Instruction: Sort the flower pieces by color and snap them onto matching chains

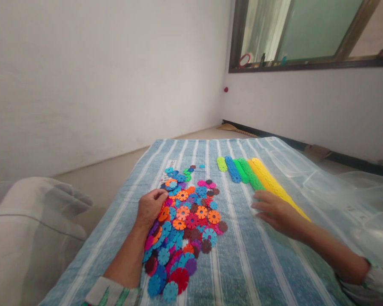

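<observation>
A pile of flat plastic snowflake discs (pixel 187 216) in blue, orange, pink, purple and dark red lies on a blue-and-white striped cloth (pixel 242 250). My left hand (pixel 150 207) rests on the pile's left edge, fingers curled down onto the discs; what they hold, if anything, is hidden. To the right lie rows of stacked discs: light green (pixel 221 164), blue (pixel 232 169), green (pixel 249 173) and yellow (pixel 271 180). My right hand (pixel 274 211) lies flat with fingers stretched, touching the near end of the green and yellow rows.
A clear plastic bag (pixel 322 182) covers the cloth's right side. A grey cushion (pixel 28 229) sits at the left. White walls meet in a corner behind, with a window (pixel 306 34) at the upper right and bare floor (pixel 115 165) beyond the cloth.
</observation>
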The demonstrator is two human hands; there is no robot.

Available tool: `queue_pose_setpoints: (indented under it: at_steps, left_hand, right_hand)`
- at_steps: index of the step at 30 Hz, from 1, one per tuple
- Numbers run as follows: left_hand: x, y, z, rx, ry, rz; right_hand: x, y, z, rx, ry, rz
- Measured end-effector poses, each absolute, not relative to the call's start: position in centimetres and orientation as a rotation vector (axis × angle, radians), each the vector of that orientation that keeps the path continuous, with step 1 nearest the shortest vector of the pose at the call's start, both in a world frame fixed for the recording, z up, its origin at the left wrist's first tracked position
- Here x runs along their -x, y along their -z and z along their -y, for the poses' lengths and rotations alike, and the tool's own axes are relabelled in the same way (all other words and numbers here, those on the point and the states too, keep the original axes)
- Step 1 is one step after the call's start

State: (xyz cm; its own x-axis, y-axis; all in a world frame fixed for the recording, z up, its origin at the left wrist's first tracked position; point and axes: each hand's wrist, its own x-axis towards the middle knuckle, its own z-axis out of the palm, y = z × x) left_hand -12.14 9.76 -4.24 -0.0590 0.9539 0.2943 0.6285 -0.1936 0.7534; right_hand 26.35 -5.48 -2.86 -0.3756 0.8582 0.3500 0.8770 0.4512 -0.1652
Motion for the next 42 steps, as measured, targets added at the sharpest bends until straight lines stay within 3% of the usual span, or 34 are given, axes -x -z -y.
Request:
queue_pose_setpoints:
  at_steps: [7,17,30,42]
  left_hand:
    - [12.5,5.0,-10.0,-1.812,-1.145,-1.666]
    - [12.4,5.1,-9.6,-1.777,-1.144,-1.633]
    - [12.2,5.1,-9.5,-1.778,-1.159,-1.626]
    - [12.2,5.1,-9.5,-1.789,-1.151,-1.62]
  right_hand:
    - [-17.3,1.0,-4.0,1.314,-0.042,2.36]
    - [-8.5,2.4,-15.5,1.484,-0.086,2.467]
    - [-10.4,2.9,-12.6,1.691,-0.03,2.55]
    - [-8.6,3.0,-14.2,1.879,-0.074,2.306]
